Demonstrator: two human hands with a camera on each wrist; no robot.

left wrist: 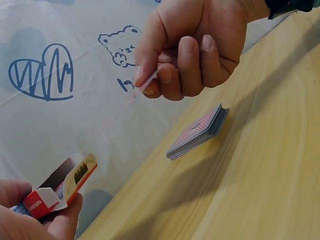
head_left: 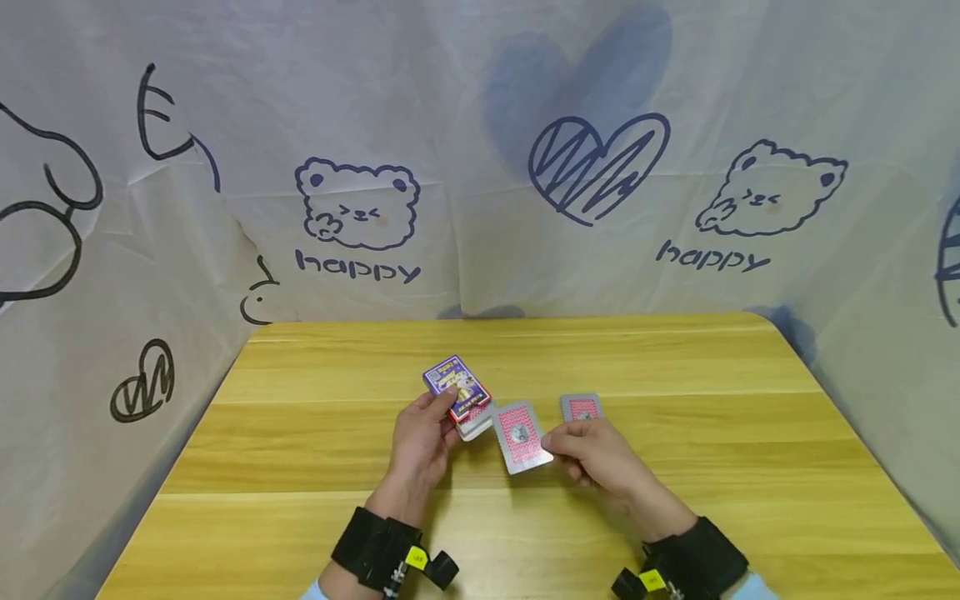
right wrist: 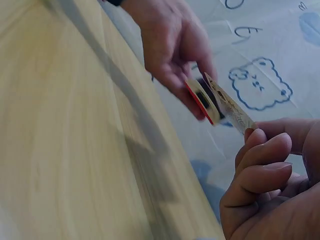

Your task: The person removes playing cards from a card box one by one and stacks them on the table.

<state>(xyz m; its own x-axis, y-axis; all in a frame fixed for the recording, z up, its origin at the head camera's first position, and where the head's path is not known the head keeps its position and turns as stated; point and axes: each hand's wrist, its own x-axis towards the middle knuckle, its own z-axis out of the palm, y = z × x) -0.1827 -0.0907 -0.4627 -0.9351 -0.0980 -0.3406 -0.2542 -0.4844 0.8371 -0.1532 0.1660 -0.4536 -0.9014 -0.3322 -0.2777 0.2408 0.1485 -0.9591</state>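
Black wrist straps with small yellow tags on both arms, pale blue sleeves behind them

My left hand (head_left: 422, 439) is raised a little above the wooden surface, palm turned inward, thumb lying across the top of what it grips and the other fingers curled beneath. My left forearm runs up from the lower edge of the head view, with a black wrist strap (head_left: 372, 546) around it (a small yellow tag shows on it). My right hand (head_left: 596, 455) sits to the right, near my left, knuckles up. Its thumb and forefinger are pressed together in a pinch, and the remaining fingers (left wrist: 192, 60) are folded into the palm. My right wrist wears a black band (head_left: 701, 560) too.
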